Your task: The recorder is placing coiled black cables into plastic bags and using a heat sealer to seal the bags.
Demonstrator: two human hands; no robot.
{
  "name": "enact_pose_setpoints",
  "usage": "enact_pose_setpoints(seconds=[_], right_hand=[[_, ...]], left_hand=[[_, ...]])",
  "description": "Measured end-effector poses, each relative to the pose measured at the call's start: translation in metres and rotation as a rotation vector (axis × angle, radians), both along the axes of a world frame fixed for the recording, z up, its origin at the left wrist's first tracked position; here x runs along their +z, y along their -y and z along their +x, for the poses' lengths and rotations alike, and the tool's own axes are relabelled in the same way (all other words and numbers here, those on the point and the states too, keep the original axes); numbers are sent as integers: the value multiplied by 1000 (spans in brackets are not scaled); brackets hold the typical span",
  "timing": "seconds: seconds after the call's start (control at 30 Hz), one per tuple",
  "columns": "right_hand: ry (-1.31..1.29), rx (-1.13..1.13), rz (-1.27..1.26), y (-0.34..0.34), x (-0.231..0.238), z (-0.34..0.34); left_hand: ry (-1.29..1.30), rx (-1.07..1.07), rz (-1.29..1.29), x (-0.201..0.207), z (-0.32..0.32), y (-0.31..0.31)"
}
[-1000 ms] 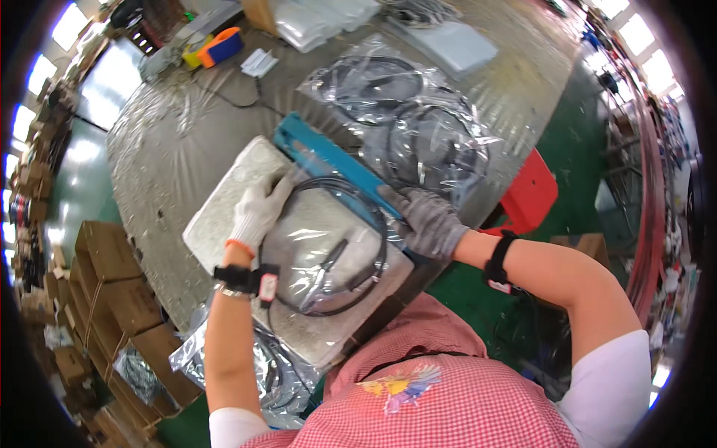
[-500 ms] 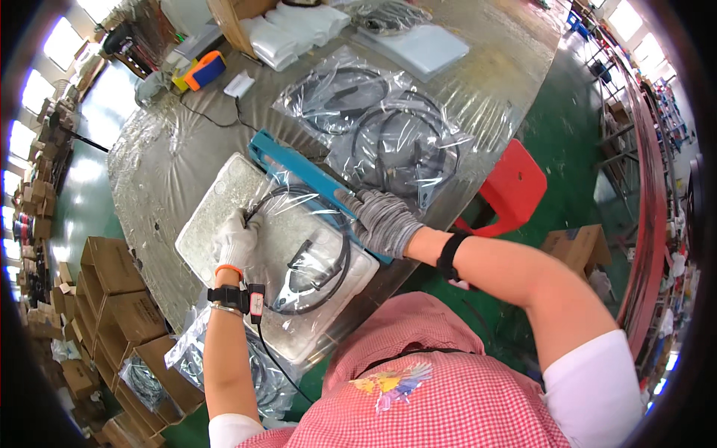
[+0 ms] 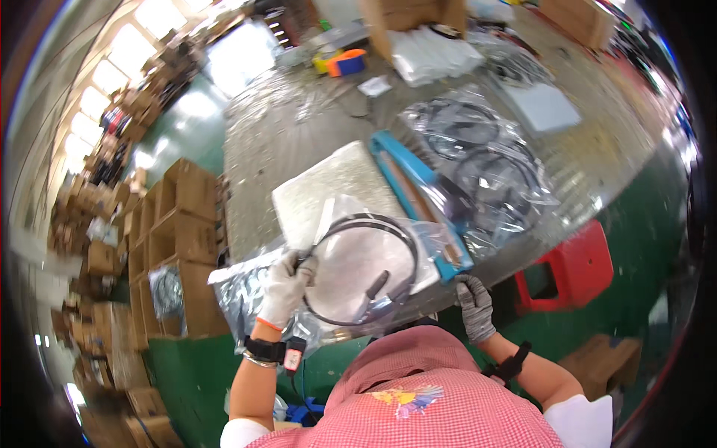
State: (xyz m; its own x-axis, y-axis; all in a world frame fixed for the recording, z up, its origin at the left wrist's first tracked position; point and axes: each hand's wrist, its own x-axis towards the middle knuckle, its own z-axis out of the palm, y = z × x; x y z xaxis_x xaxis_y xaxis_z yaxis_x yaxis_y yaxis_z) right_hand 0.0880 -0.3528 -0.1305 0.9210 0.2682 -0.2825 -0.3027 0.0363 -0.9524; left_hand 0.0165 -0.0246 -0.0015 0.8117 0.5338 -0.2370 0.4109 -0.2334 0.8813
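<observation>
Fingers (image 3: 307,269) (left, white-gloved) on the bagged, coiled black cable (image 3: 415,261).

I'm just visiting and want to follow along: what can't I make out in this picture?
All in the head view:
- Bagged cable: its left edge is partly hidden by the left hand.
- Right hand: too blurred to tell whether its fingertips touch the blue tool.
- Cardboard box on the table: its top is cut off by the upper edge.
- Wrist tag: its print is too small.
</observation>
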Motion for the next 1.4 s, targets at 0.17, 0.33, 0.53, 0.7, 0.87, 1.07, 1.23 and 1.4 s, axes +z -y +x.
enact_pose_setpoints(seconds=[0.17, 0.33, 0.53, 0.7, 0.87, 1.07, 1.23, 1.4], right_hand=[[104, 201, -117, -65, -17, -11], [-231, 500, -92, -157, 16, -23], [-116, 792, -91, -264, 51, -59], [-105, 767, -271, -307, 18, -79], [-72, 798, -364, -302, 16, -84], [-194, 782, -418, -311, 41, -85], [52, 746, -350, -307, 50, -84], [-24, 542, -245, -284, 59, -65]], left_hand=[[23, 86, -204, 10, -60, 7], [201, 353, -300, 9, -138, -39], [360, 771, -572, -18, -194, -128], [-40, 734, -297, -105, -214, -188], [-85, 642, -308, -134, -220, -209], [-38, 683, -380, -116, -211, -203], [9, 242, -148, 25, -194, -202], [384, -140, 1071, 105, -167, -178]])
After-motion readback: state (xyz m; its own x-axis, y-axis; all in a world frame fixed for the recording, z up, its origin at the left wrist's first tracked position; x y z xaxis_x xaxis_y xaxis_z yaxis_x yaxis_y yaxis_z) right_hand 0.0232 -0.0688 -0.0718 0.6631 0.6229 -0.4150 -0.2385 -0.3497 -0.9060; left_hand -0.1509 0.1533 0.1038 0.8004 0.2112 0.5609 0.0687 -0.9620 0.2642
